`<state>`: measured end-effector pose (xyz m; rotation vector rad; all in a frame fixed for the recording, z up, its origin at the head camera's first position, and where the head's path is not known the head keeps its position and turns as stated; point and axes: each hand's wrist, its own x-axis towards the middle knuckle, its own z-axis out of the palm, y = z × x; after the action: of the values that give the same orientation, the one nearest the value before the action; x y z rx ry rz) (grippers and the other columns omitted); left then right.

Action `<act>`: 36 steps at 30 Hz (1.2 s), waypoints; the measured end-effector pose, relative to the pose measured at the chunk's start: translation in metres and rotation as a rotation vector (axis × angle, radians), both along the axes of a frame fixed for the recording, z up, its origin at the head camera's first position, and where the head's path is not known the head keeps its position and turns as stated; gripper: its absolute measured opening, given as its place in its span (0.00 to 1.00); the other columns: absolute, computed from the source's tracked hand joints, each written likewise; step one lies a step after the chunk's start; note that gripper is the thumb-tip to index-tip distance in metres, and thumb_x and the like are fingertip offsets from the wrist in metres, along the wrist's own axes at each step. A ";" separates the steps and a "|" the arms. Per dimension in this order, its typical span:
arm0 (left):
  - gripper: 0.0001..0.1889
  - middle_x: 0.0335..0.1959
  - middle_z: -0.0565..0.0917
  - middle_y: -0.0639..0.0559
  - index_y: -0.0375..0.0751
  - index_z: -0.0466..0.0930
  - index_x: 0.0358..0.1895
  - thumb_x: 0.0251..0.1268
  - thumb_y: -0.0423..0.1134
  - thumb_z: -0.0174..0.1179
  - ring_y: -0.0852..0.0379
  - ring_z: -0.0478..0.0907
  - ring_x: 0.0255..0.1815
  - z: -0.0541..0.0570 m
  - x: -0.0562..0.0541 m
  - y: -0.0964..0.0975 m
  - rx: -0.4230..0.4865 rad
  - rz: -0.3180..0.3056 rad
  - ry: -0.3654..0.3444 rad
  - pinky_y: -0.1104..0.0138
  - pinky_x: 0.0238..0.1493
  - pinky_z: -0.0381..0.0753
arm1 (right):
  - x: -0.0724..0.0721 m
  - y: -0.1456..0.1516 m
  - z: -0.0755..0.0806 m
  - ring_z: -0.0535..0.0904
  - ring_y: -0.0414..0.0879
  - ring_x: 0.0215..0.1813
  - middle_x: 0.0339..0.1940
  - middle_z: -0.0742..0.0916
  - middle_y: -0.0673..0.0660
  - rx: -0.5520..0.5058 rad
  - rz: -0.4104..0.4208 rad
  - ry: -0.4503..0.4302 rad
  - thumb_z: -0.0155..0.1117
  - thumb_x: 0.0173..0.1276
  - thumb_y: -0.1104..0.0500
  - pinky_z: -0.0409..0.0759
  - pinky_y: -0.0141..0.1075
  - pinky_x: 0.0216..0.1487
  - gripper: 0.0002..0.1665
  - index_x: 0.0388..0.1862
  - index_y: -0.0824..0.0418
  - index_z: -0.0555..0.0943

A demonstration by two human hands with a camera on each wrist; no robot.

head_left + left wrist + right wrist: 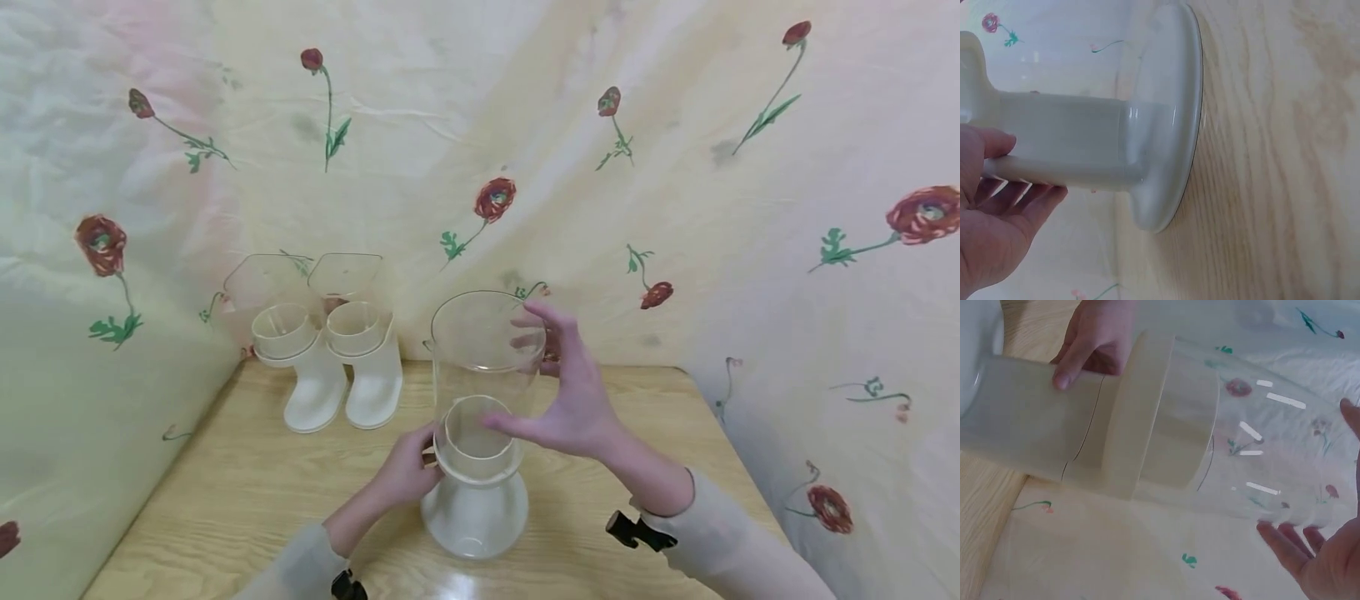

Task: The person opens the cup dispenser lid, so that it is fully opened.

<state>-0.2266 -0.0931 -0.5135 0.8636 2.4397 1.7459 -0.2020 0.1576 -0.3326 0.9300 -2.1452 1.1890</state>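
wood table (581,533); left hand (408,471) gripping white stand (475,515), right hand (577,408) wrapped around clear cylinder (468,371), thumb contact unclear

No readable text or numbers

Pale wood-grain table (217,475) holds rear-left stand (313,400), white, close beside matching second stand (375,396); front stand (474,517), also white, upright near middle, apart from both.
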 end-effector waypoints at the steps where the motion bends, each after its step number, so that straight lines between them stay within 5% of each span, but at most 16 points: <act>1: 0.26 0.63 0.83 0.29 0.29 0.78 0.64 0.61 0.18 0.63 0.27 0.80 0.67 0.000 0.001 0.000 0.002 -0.001 -0.008 0.60 0.59 0.90 | -0.001 0.001 0.001 0.85 0.53 0.59 0.69 0.79 0.58 -0.003 0.025 -0.009 0.95 0.37 0.55 0.92 0.37 0.41 0.75 0.81 0.57 0.58; 8: 0.32 0.67 0.80 0.32 0.32 0.75 0.67 0.58 0.27 0.73 0.31 0.76 0.72 0.007 -0.010 -0.013 -0.017 -0.140 -0.093 0.53 0.71 0.83 | 0.000 0.003 0.009 0.82 0.53 0.63 0.74 0.77 0.58 -0.013 0.035 -0.049 0.94 0.34 0.59 0.91 0.38 0.48 0.78 0.83 0.56 0.57; 14: 0.32 0.70 0.75 0.26 0.23 0.69 0.71 0.64 0.24 0.68 0.29 0.74 0.74 0.007 -0.029 -0.021 0.067 -0.320 -0.264 0.59 0.71 0.83 | 0.005 0.000 0.017 0.82 0.47 0.60 0.69 0.79 0.52 -0.015 0.002 -0.050 0.94 0.37 0.55 0.90 0.38 0.40 0.66 0.76 0.55 0.67; 20: 0.33 0.70 0.74 0.23 0.20 0.68 0.73 0.64 0.22 0.67 0.28 0.74 0.73 0.003 -0.026 -0.022 0.113 -0.296 -0.305 0.62 0.66 0.86 | -0.006 0.005 0.020 0.81 0.47 0.62 0.72 0.77 0.55 0.003 0.104 -0.087 0.94 0.38 0.62 0.93 0.36 0.41 0.64 0.74 0.57 0.67; 25: 0.36 0.73 0.74 0.25 0.24 0.67 0.76 0.65 0.26 0.70 0.28 0.73 0.74 0.000 -0.015 -0.020 0.128 -0.202 -0.261 0.61 0.68 0.85 | -0.021 0.012 0.021 0.81 0.52 0.65 0.74 0.75 0.61 0.018 0.198 -0.130 0.93 0.38 0.68 0.93 0.37 0.41 0.68 0.77 0.59 0.63; 28: 0.38 0.73 0.74 0.25 0.25 0.66 0.76 0.65 0.29 0.72 0.34 0.75 0.74 -0.001 -0.011 -0.019 0.112 -0.176 -0.200 0.61 0.70 0.84 | -0.019 0.014 0.027 0.82 0.53 0.66 0.74 0.76 0.59 0.025 0.153 -0.145 0.94 0.37 0.66 0.93 0.38 0.44 0.71 0.79 0.57 0.61; 32: 0.39 0.73 0.74 0.27 0.25 0.66 0.76 0.64 0.30 0.72 0.54 0.77 0.72 0.001 -0.016 -0.022 0.130 -0.225 -0.162 0.60 0.73 0.82 | -0.001 0.012 0.039 0.82 0.53 0.66 0.76 0.76 0.52 0.029 0.047 -0.144 0.96 0.36 0.60 0.93 0.43 0.51 0.72 0.79 0.52 0.63; 36: 0.41 0.74 0.69 0.21 0.20 0.60 0.78 0.65 0.29 0.71 0.68 0.77 0.69 0.003 -0.027 -0.029 0.195 -0.342 -0.233 0.59 0.74 0.80 | 0.011 0.005 0.042 0.81 0.52 0.66 0.75 0.75 0.51 0.048 -0.015 -0.094 0.95 0.40 0.55 0.93 0.42 0.48 0.62 0.75 0.52 0.71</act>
<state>-0.2539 -0.1216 -0.5104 0.9626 1.8744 1.8502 -0.1910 0.1629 -0.2906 0.8936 -2.2600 1.2006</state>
